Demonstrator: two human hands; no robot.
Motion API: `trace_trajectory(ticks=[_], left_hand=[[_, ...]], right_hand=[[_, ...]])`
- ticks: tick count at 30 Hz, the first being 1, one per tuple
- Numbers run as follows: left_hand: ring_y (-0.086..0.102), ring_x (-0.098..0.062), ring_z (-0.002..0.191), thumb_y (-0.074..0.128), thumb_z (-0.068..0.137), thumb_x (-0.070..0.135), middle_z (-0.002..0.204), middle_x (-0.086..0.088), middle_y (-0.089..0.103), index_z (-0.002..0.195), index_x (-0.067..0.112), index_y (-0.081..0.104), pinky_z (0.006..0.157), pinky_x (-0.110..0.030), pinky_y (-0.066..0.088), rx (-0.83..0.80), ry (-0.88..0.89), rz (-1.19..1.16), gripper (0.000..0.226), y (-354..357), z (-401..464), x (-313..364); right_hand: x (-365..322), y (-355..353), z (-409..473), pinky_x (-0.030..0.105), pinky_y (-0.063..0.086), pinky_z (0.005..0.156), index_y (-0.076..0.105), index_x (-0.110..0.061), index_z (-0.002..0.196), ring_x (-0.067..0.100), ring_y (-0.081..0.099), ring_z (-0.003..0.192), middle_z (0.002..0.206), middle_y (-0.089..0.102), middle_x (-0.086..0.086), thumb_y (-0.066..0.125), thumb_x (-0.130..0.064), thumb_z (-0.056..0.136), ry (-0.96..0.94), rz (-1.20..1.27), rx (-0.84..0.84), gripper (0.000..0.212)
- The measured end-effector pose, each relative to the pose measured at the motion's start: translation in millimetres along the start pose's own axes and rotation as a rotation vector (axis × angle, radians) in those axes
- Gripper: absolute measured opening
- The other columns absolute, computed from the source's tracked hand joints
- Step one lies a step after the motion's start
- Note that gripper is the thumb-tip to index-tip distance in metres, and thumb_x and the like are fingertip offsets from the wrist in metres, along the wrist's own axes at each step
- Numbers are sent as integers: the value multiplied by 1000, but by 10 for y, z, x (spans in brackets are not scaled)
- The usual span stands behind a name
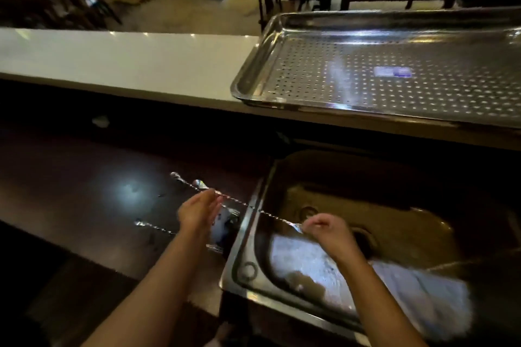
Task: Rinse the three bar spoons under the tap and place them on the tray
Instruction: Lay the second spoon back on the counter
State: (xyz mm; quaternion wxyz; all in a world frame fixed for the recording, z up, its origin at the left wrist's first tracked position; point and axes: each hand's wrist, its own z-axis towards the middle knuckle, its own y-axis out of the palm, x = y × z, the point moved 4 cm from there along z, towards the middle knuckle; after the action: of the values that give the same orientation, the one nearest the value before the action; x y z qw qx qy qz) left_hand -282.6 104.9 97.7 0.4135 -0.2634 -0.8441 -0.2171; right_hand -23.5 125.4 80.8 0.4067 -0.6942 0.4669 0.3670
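Your right hand (327, 231) was over the sink (245, 234), with its fingers (313, 224) curled narrow around the bowl end of one bar spoon (253, 207). That spoon reached across the sink rim toward the dark worktop (84, 191), and its far tip lay near another spoon end (200, 184). Your left hand (198, 210) stood beside the twisted shaft with the fingers loose and half open; I could not tell whether they touched the shaft or only hovered at it. One more spoon (155, 227) lay flat on the worktop, partly hidden behind your left wrist. The perforated tray (253, 76) sat on the raised white ledge (112, 56), well apart from the spoons, and nothing lay on it. No tap or running water was visible, so the rinsing seemed not yet begun. I judge that these spoons are light, stiff and thin, and that the polished metal becomes slippery when wet. The twisted middle of the shaft probably gives the best hold, because the ridges stop sliding, while the smooth bowl can slip from a pinch. As they are long, holding only one end may let the other end swing and knock the sink rim.
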Motion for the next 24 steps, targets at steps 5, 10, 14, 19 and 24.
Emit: trace_trajectory(ticks=[5,10,14,19,24], left_hand=[[60,-2,36,56,85,-2,38,4,62,70,5,58,39,-11,48,120,-13,47,17,-663,500,355],[55,-2,29,56,82,-7,31,3,56,63,2,56,34,-11,45,201,-64,116,21,-1037,960,500],[55,-5,28,58,82,-8,30,1,56,64,-1,55,34,-11,45,201,-113,138,20,-1160,1264,466],[55,-4,28,60,79,-6,31,3,56,60,2,55,33,-10,44,224,-175,226,21,-1268,1510,382],[57,-7,29,57,83,-5,31,1,57,60,-1,55,35,-12,47,196,-189,273,24,-1288,1622,288]], right_hand=[[-154,908,245,28,42,69,68,-6,68,18,55,66,61,59,3,65,6,76,-10,-118,-81,14],[-147,1454,427,37,49,78,58,-28,52,22,62,75,69,65,2,71,-10,74,46,-236,-2,31],[-110,1679,503,48,45,90,61,-30,61,22,64,88,80,72,-2,65,-17,78,28,-431,53,21],[-89,1792,466,28,14,76,67,-28,74,15,56,93,81,70,-8,60,-24,83,-75,-630,189,12],[-83,1839,420,28,6,67,67,-31,79,14,51,95,84,68,-10,60,-25,83,-154,-826,253,10]])
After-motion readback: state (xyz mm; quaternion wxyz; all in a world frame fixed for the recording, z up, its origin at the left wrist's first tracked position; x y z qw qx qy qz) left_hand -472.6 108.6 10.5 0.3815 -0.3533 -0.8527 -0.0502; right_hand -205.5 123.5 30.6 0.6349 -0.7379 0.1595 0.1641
